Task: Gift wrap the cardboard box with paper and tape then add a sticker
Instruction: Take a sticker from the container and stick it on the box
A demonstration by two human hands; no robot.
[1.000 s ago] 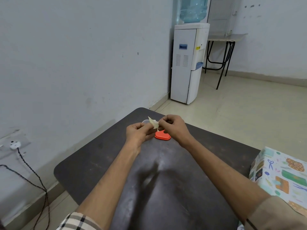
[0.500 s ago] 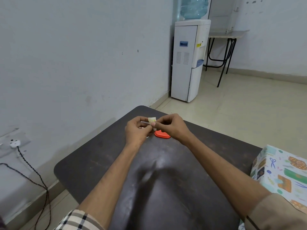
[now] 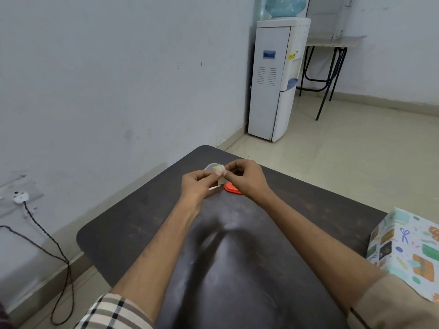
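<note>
Left hand (image 3: 197,184) and right hand (image 3: 247,179) are both pinching the small pale sticker (image 3: 219,170) by its edges, above the far end of the table (image 3: 142,224), next to an orange lid (image 3: 231,188). They are probably peeling off the backing. The wrapped box (image 3: 408,252) is sitting at the table's right edge, well apart from the hands. For a clean peel I'd be starting at one corner, going slowly and keeping fingertips off the sticky side.

Wrapped box (image 3: 408,252) cut by right edge; orange object (image 3: 231,188) half behind right hand (image 3: 247,179); sticker (image 3: 219,169) print unreadable.
</note>
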